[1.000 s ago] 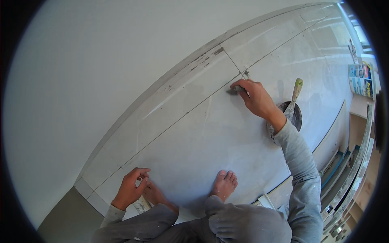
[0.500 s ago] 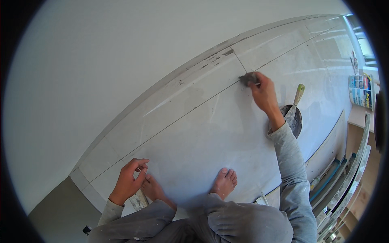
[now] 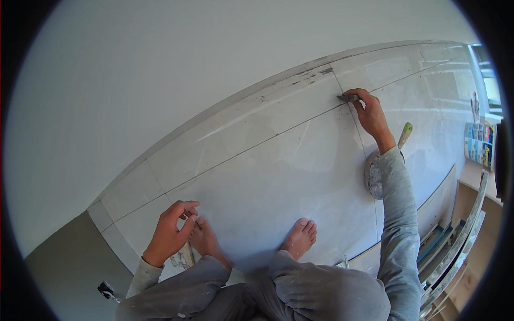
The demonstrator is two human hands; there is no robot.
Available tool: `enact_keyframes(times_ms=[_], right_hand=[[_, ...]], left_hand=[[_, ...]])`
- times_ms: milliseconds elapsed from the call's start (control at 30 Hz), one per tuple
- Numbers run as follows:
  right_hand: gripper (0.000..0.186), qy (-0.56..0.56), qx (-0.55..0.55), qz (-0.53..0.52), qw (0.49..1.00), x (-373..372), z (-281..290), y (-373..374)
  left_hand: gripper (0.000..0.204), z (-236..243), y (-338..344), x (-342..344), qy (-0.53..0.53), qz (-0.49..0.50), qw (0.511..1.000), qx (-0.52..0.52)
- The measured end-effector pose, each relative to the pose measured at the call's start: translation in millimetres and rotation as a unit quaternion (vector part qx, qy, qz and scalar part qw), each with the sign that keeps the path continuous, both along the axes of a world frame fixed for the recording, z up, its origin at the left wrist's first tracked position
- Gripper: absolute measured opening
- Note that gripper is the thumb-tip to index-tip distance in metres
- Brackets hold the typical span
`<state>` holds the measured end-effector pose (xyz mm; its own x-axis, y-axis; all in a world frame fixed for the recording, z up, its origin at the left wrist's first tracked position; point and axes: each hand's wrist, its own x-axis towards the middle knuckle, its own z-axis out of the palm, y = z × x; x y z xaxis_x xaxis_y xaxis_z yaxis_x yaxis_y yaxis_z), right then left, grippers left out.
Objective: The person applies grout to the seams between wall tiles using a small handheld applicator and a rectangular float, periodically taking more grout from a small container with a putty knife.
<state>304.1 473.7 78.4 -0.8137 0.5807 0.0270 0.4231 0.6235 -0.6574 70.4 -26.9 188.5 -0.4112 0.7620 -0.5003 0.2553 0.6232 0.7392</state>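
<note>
My right hand (image 3: 373, 115) reaches out over the pale glossy floor tiles (image 3: 262, 182). It is closed on a small, flat dark grey pad (image 3: 348, 98), whose material I cannot make out. The pad is at the crossing of two dark tile joints, its edge close to the tile surface. Beside my right forearm, and partly hidden by it, is a round bowl (image 3: 370, 179) smeared with grey paste. A tool with a green-tipped handle (image 3: 406, 134) leans out of it. My left hand (image 3: 170, 232) hovers near my left foot, fingers loosely bent and apart, holding nothing.
A white wall (image 3: 160, 69) rises from the tiles' far edge, with dark smears along the border. To the right stand a printed bucket (image 3: 478, 144), a wooden shelf unit (image 3: 471, 166) and long metal bars (image 3: 455, 251). My bare feet (image 3: 301, 237) are on the tiles.
My right hand has moved slightly right with the pad, which now shows edge-on. The view has shifted, and my forearm covers more of the bowl. My left hand stays nearly still.
</note>
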Motion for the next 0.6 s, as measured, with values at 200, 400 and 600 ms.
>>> enact_keyframes(times_ms=[200, 400, 600], right_hand=[[0.027, -0.099, -0.117, 0.130, 0.980, -11.0, 12.0, -47.6], [0.034, 0.056, -0.030, 0.106, 0.992, -65.4, 5.8, -130.3], [0.032, -0.045, -0.079, 0.196, 0.976, -65.5, 14.1, -159.4]], left_hand=[[0.031, 2.3, -12.8, -0.2, -0.004, 0.025, 1.000, 0.006], [0.032, -4.5, -8.4, 6.9, -0.004, 0.004, 1.000, 0.026], [0.031, -6.0, -10.9, 7.7, -0.027, 0.040, 0.998, 0.026]])
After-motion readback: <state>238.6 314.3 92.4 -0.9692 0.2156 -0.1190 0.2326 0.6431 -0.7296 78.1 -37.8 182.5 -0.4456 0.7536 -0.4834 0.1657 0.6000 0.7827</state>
